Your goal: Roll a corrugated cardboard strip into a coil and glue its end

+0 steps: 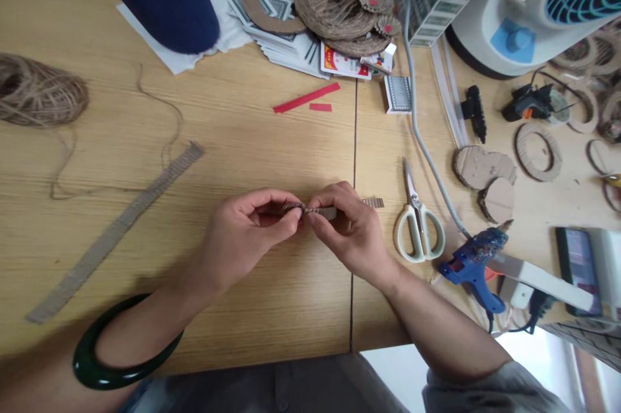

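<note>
Both hands meet at the middle of the wooden table (194, 134). My left hand (247, 232) and my right hand (347, 232) each pinch a narrow strip of corrugated cardboard (310, 210) between thumb and fingertips. The strip looks twisted or rolled where the fingers meet, and its free end (373, 203) sticks out to the right past my right hand. A dark green bangle (97, 361) circles my left wrist.
A long corrugated strip (116, 232) lies at left, a twine ball (36, 92) far left. Scissors (420, 225) and a blue glue gun (473, 264) lie right of my hands. Cardboard discs (485, 170), cardboard rosettes (339, 2), playing cards and a fan (543, 5) sit behind.
</note>
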`<state>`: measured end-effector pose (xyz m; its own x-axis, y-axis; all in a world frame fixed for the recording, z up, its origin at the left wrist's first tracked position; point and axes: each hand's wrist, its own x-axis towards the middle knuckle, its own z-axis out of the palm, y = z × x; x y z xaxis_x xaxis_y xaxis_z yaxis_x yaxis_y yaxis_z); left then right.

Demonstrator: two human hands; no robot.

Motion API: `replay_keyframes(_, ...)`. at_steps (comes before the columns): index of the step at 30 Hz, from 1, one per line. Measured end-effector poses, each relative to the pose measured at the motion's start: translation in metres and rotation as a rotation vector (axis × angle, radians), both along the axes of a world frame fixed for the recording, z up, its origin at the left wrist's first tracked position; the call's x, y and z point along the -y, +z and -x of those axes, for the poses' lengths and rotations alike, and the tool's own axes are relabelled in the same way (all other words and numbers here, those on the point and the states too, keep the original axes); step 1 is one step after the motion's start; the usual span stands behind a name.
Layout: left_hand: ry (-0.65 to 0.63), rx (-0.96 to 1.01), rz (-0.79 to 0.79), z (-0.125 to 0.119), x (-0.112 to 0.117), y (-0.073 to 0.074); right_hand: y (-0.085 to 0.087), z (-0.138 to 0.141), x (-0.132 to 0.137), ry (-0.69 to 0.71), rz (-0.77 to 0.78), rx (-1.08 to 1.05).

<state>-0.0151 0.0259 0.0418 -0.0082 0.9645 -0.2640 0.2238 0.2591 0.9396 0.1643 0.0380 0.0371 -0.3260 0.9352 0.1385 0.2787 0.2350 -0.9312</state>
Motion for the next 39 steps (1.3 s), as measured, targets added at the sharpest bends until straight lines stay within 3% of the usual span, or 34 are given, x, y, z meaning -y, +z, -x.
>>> replay_keyframes(19,-0.016,-0.028,-0.139,-0.004,0.005,0.0,-0.009,0.006,0.007,-0.12,0.059,-0.082)
replay_keyframes(29,-0.178,-0.078,-0.297,0.006,-0.001,0.0,-0.01,0.004,0.006,-0.105,0.083,-0.091)
replay_keyframes(34,-0.218,-0.038,-0.286,0.006,-0.003,-0.001,-0.01,0.003,0.006,-0.103,0.098,-0.087)
replay_keyframes(39,-0.129,-0.09,-0.179,0.003,-0.001,0.003,-0.008,0.003,0.006,-0.094,0.084,-0.065)
